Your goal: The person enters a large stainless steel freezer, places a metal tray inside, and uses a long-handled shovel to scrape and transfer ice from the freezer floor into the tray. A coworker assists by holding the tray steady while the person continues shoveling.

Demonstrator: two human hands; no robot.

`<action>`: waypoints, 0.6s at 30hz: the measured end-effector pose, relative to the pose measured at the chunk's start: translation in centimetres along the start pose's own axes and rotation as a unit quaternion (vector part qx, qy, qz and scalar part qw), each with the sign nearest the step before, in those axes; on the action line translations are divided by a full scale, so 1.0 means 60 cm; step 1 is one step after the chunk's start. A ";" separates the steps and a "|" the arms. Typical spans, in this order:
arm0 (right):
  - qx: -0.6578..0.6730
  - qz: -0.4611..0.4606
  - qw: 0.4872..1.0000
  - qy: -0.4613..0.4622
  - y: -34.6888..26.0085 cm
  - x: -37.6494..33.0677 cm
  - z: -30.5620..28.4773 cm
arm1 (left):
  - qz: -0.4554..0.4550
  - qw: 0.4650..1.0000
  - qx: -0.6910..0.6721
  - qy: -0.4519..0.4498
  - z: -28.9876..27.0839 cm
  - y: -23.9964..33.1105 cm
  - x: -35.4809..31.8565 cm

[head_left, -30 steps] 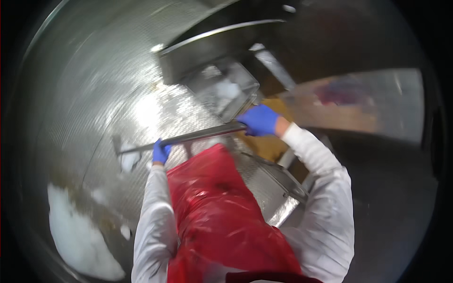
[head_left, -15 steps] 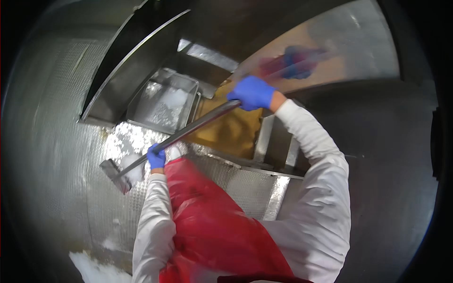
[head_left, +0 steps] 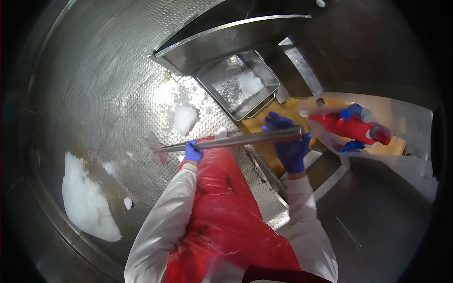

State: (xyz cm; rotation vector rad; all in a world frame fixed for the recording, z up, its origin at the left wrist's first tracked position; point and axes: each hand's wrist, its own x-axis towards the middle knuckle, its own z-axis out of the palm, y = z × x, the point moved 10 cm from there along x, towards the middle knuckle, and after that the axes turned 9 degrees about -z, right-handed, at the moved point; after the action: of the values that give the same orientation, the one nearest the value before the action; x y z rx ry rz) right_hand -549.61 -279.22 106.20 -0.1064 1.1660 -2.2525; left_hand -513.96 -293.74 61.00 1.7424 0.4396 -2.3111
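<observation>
Your left hand (head_left: pixel 193 153) is gripping the metal shaft (head_left: pixel 236 140) of a long scraper near its blade; your right hand (head_left: pixel 289 144) is wrapping its far end. Since 1 second ago, you are holding it nearly level rather than angled down, blade (head_left: pixel 158 152) lifting off the studded floor (head_left: pixel 118 104). Ice lumps (head_left: pixel 185 118) are lying beyond. The blade is blurring, hard to read.

The single head-worn fisheye view looks steeply down from above the person's own chest, close over a red plastic apron (head_left: pixel 222 207) and white sleeves rising from the lower edge. It faces forward onto a studded steel floor (head_left: pixel 118 94), whose straight edges bend toward the dark round rim.
</observation>
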 end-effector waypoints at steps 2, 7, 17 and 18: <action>0.097 -0.056 0.994 0.006 0.018 0.027 0.024 | -0.025 0.996 -0.014 -0.088 0.041 -0.003 0.017; -0.079 -0.092 0.992 -0.021 -0.087 0.042 0.028 | -0.040 0.990 0.106 -0.080 0.114 -0.100 -0.022; -0.177 -0.274 0.932 -0.157 -0.353 -0.041 0.214 | -0.184 0.955 0.044 -0.227 0.381 -0.339 -0.104; -0.182 -0.292 0.924 -0.166 -0.371 -0.051 0.236 | -0.215 0.943 0.057 -0.249 0.403 -0.357 -0.121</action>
State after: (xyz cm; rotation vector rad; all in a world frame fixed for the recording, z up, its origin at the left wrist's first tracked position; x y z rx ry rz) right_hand -552.91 -277.98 132.54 -1.0678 1.4809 -2.3247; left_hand -541.01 -282.58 76.47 1.1019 0.6429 -3.0118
